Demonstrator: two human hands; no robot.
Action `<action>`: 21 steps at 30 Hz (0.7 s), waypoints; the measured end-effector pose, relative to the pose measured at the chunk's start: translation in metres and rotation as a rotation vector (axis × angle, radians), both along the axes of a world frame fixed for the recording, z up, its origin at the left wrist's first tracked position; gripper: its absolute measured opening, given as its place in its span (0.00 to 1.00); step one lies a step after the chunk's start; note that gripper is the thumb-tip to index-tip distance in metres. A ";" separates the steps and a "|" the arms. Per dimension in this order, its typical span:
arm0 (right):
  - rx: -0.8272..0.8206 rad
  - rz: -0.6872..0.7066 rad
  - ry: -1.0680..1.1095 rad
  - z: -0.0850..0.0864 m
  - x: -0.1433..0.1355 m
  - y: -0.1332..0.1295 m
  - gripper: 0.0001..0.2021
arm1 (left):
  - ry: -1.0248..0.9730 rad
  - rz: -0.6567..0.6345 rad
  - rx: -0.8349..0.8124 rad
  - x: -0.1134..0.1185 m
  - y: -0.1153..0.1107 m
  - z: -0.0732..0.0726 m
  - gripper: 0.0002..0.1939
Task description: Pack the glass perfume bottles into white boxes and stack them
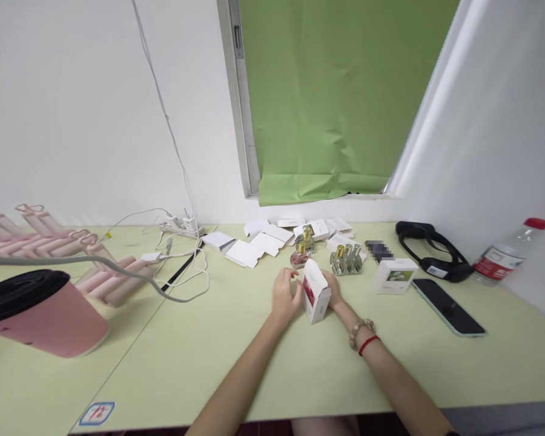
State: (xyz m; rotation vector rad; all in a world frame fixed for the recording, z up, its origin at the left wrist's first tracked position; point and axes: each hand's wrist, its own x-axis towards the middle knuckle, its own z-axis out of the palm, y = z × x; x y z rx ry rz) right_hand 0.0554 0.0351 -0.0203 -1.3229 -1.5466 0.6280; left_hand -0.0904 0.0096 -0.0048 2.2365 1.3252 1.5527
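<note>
Left hand [284, 297]: centre of the frame, fingers loosely curled, half open, thumb beside the box; contact cannot be told. Right hand [332, 289]: at the box's far right side, apparently closed on it, fingertips hidden.

Box [316, 297]: one, white with red print, between the hands, tilted; an end flap appears unclosed. Contents: cannot be told.

Second box [396, 277]: white, green print, upright, right of centre; looks closed.

Bottles [345, 260]: a row with gold and silver caps, just beyond the right hand; others, one of them pinkish [300, 259], beyond the box.

Cartons [245, 253]: several, white, lying loose about the upper centre of the table [200, 363].

State, as judged: one box standing finished-looking, one being handled and unfinished; bottles unboxed, cartons unused or emptied, which cannot be told.

Also: phone [449, 307], black headset [431, 249], water bottle [504, 257], right; pink cup [49, 315], lower left; cable [172, 298], left.
</note>
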 end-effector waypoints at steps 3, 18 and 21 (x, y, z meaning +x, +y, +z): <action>-0.004 0.031 -0.022 -0.001 0.003 -0.001 0.14 | -0.030 -0.037 -0.036 0.008 -0.016 -0.003 0.12; -0.027 0.076 0.023 -0.003 0.008 0.000 0.11 | -0.782 0.103 -0.474 -0.007 0.000 0.006 0.07; -0.029 0.075 0.036 -0.001 0.008 0.001 0.12 | -0.789 0.081 -0.502 -0.005 0.001 0.007 0.06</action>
